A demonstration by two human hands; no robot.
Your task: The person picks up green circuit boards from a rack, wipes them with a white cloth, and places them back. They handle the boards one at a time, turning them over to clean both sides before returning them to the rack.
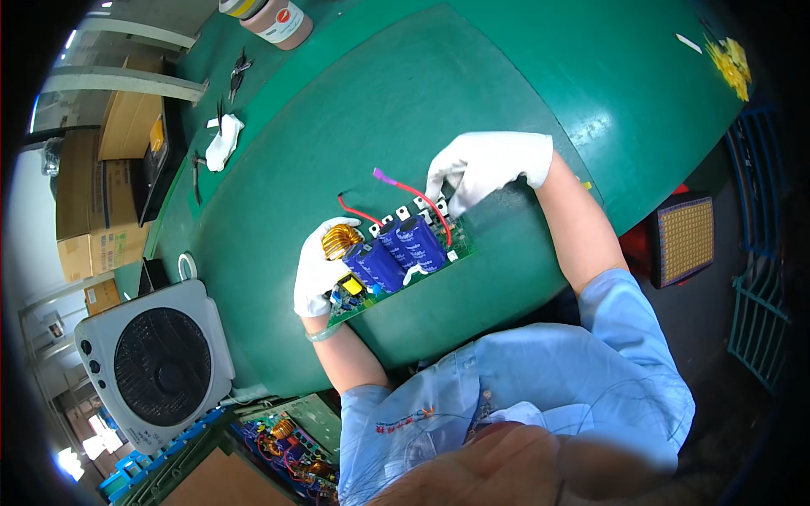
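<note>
A green circuit board (396,293) is tilted above the table, its components facing up. It carries several blue cylindrical capacitors (421,243), a copper-wound coil (340,240), a small yellow part (351,285) and a row of white-tabbed parts (402,213) along its far edge. Two red wires stand up from it; one red wire (407,187) ends in a purple sleeve. My white-gloved left hand (316,271) is closed round the board's left end, its fingers partly hidden behind the coil. My gloved right hand (489,169) pinches the board's far right edge, by a white-tabbed part.
A green mat covers the table (405,101). At far left lie pliers (240,74), tweezers (221,116) and a white cloth (224,143), with a jar (278,21) beyond. A box fan (160,363) stands left; a crate of boards (291,443) sits lower left. Yellow scraps (730,66) lie far right.
</note>
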